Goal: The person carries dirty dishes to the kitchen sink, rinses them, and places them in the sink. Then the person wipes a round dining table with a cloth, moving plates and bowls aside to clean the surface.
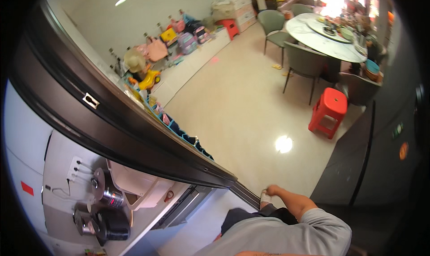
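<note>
My right hand point(273, 190) hangs low in front of my body, above one shoe point(265, 197) at the sliding-door track. Its fingers look curled, but they are small and blurred, and I cannot tell whether they hold anything. My left hand is out of view; a small patch of skin shows beside my dark shorts, too little to tell what it is. Before me lies a doorway with a dark door frame point(134, 135) on the left and a metal floor track point(247, 195). Beyond it spreads a pale tiled floor point(218, 108).
A red plastic stool point(331, 104) stands ahead right, near grey chairs point(304, 61) and a round marble-look table point(305, 29). Dark cabinet-like doors point(352, 162) line the right. At lower left, a counter point(141, 232) holds electric cookers point(112, 222) and a pale bin. Bags top a low white cabinet point(191, 71).
</note>
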The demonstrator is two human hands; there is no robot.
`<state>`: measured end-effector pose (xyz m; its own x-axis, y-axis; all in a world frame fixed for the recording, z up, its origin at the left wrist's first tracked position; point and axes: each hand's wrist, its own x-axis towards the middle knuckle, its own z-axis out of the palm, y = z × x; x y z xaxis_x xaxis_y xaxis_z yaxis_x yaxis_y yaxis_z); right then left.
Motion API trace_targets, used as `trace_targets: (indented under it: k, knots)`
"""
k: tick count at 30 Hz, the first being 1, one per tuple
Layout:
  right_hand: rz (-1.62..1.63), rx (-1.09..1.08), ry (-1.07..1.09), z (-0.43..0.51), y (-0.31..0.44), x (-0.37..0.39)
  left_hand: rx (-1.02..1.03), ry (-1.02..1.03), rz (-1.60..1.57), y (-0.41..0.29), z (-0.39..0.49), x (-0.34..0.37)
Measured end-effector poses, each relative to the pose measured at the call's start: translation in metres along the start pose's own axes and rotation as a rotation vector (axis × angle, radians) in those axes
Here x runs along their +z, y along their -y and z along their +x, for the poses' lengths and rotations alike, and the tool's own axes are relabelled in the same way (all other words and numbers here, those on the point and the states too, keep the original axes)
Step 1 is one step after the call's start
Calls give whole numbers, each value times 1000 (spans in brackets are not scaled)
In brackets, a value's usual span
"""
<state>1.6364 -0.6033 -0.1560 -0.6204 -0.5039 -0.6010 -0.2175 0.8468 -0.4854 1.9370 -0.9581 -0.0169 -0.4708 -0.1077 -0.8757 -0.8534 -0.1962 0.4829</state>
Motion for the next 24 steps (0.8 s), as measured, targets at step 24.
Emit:
trace_targets:
  k: [24]
  knots:
    - [285, -1512, -99, 144, 491, -514, 86, -41, -77, -359, 240, 114]
